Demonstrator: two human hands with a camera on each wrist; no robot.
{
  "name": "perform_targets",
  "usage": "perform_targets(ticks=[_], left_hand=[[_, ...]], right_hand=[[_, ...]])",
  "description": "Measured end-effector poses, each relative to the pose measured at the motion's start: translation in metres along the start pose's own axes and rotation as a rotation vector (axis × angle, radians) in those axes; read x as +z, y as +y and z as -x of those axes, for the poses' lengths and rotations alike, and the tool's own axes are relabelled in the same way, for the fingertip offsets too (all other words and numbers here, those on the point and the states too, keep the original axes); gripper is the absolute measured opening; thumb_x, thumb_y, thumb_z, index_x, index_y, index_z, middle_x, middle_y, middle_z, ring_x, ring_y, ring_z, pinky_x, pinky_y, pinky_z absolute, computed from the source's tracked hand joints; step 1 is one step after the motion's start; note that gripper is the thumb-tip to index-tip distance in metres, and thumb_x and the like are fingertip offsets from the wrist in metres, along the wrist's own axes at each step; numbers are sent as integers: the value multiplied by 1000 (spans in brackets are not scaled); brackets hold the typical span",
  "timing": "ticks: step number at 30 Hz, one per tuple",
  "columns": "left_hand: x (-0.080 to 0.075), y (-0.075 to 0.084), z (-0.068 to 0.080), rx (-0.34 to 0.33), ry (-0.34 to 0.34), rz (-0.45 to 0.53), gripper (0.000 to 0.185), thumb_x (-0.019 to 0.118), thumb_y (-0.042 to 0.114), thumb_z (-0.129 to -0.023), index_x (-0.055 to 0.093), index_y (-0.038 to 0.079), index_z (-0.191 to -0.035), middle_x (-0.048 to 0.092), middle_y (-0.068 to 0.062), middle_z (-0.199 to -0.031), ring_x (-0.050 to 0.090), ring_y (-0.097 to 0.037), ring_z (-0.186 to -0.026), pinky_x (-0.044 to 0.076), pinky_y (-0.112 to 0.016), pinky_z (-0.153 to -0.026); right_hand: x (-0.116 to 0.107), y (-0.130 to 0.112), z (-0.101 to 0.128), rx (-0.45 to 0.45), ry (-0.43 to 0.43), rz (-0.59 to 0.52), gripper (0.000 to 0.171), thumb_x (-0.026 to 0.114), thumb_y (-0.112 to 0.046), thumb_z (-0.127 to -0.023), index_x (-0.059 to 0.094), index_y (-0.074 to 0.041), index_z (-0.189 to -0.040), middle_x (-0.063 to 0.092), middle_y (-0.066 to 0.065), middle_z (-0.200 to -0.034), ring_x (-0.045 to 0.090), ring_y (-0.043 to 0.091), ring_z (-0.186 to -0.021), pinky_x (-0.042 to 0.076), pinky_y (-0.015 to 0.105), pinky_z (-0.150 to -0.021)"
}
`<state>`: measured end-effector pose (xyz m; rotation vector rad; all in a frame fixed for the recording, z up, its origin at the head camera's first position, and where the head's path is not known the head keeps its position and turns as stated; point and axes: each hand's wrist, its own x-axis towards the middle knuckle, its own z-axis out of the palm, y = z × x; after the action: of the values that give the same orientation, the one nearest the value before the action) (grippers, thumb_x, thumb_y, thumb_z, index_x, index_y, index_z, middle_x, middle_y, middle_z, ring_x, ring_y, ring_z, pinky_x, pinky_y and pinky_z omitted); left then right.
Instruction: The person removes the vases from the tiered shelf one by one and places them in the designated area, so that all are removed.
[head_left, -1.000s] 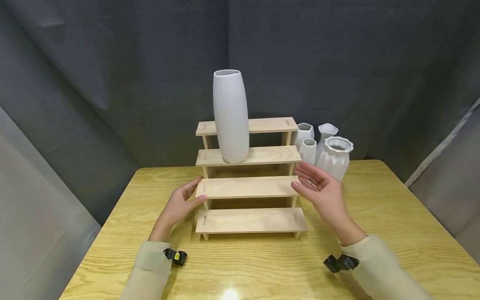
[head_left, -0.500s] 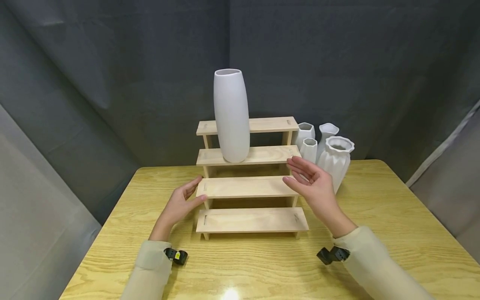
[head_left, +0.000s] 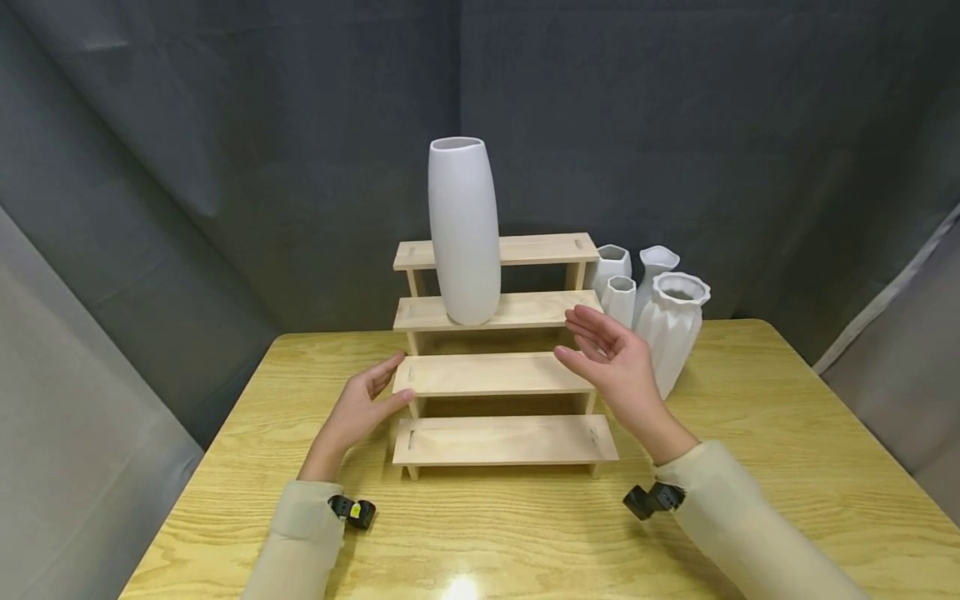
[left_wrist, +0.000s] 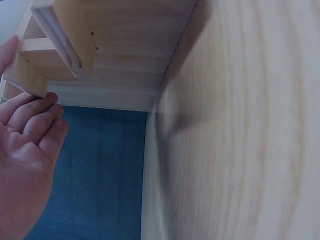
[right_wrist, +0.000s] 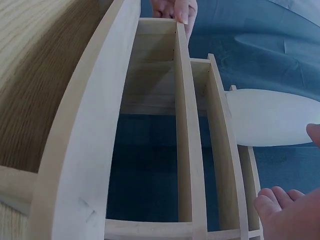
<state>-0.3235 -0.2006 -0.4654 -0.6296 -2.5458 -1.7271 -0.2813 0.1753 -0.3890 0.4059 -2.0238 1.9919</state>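
Note:
A four-tiered wooden display stand stands on the table. My left hand grips the left end of its second shelf from the bottom, thumb at the front edge and fingers at the back, as the left wrist view shows too. A tall white vase sits upright on the second shelf from the top, left of the middle. Empty, with fingers loosely bent, my right hand hovers by the right end of the middle shelves, its palm turned left. In the right wrist view its fingertips appear below the white vase.
Several smaller white vases cluster behind the stand's right side. Among them are a fluted vase, a slim faceted one and one with a flared rim. Dark curtains hang behind the wooden table.
My right hand has moved left and slightly up, away from the fluted vase and over the stand's right end. The left hand, the stand and the tall vase have stayed put.

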Motion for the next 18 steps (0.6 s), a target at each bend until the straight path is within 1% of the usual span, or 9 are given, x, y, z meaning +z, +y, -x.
perform_targets(ticks=[3,8,12,18], left_hand=[[0,0,0,9,-9,7,69,70,30,-94,38,13,-153,34,0,-156,30,-22,-144,25,-44,-116],[-1,2,0,5,-17,28,67,69,26,-95,37,12,-153,33,-2,-157,28,-23,-144,24,-45,-117],[-1,3,0,3,-22,38,67,69,23,-96,36,11,-153,31,-5,-158,27,-27,-145,22,-48,-117],[-1,1,-1,-3,-19,32,69,70,29,-94,38,12,-153,33,-5,-157,29,-26,-144,24,-48,-116]], right_hand=[[3,0,-3,8,-3,-6,70,80,-6,-84,45,7,-142,50,24,-142,51,29,-129,43,26,-102],[8,0,-8,6,-16,-50,69,79,-2,-83,45,8,-142,49,25,-143,49,31,-131,43,26,-102],[12,-2,-12,5,-19,-51,68,78,0,-84,45,7,-143,48,26,-143,49,31,-131,42,27,-104],[17,-3,-17,3,-17,-37,68,79,-3,-84,46,6,-142,50,24,-142,50,27,-130,39,30,-107]])
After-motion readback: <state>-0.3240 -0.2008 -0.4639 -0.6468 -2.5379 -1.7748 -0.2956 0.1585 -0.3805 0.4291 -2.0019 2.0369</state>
